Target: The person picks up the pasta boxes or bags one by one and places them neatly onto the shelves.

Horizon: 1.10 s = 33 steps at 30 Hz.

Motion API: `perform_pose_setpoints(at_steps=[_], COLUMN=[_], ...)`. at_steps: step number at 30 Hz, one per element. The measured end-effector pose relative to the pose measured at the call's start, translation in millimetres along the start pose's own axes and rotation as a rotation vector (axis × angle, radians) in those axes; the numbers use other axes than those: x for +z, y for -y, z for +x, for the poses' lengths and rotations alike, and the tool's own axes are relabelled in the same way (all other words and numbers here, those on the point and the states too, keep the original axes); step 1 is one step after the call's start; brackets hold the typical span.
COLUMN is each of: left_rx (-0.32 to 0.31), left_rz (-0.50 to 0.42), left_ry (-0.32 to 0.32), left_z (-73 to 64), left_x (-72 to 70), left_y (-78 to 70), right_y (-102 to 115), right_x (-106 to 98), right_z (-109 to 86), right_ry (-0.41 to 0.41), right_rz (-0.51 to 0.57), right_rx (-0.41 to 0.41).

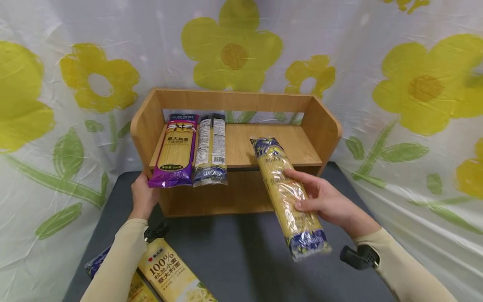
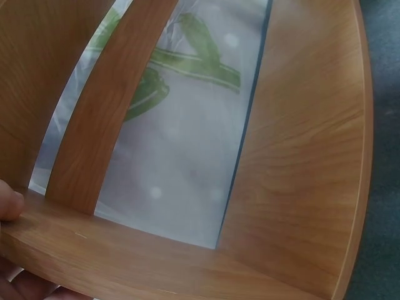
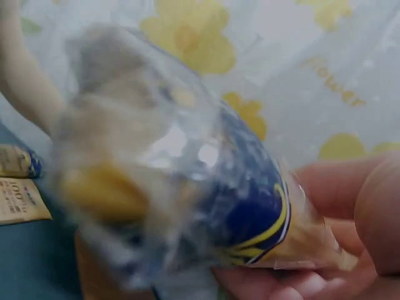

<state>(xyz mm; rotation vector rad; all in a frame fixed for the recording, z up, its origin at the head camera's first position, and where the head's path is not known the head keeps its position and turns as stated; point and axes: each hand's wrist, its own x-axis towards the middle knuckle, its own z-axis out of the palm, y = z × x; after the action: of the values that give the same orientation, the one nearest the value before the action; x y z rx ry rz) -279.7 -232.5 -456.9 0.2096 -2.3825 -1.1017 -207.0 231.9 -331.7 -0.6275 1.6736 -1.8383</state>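
My right hand [image 1: 330, 202] grips a clear pack of spaghetti [image 1: 277, 180] with blue ends, thumb on one side and fingers on the other. The pack is tilted, its far end overlapping the upper board of a small wooden shelf [image 1: 235, 100] in the head view. Up close in the right wrist view, the pack's crinkled blue end [image 3: 244, 200] is blurred. With my left hand [image 1: 143, 196] I hold the shelf's left side panel; the left wrist view has the thumb [image 2: 9, 201] over the panel and fingers beneath. A purple pasta pack [image 1: 175, 151] and a blue-ended pack [image 1: 210, 147] lie side by side on the upper board.
At the front left, a yellow box of pasta [image 1: 171, 270] lies on the dark table [image 1: 241, 256], beside further packs partly hidden under my left sleeve [image 1: 120, 256]. A flower-printed curtain [image 1: 354, 84] surrounds the table at the back and sides.
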Motion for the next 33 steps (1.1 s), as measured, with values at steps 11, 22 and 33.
perform_pose_setpoints(at_steps=[11, 22, 33], left_rx=[-0.005, -0.006, -0.013], left_rz=[0.016, 0.009, 0.042], left_ry=[0.014, -0.001, -0.012], left_z=[1.1, -1.1, 1.7], left_x=[-2.9, 0.0, -0.2], left_y=[4.9, 1.6, -0.4], right_y=[41, 46, 48], right_x=[0, 4, 4], right_z=[126.4, 185.0, 196.2], right_ry=[-0.237, -0.331, -0.322], right_rz=[-0.196, -0.274, -0.376], right_rx=[0.218, 0.265, 0.273])
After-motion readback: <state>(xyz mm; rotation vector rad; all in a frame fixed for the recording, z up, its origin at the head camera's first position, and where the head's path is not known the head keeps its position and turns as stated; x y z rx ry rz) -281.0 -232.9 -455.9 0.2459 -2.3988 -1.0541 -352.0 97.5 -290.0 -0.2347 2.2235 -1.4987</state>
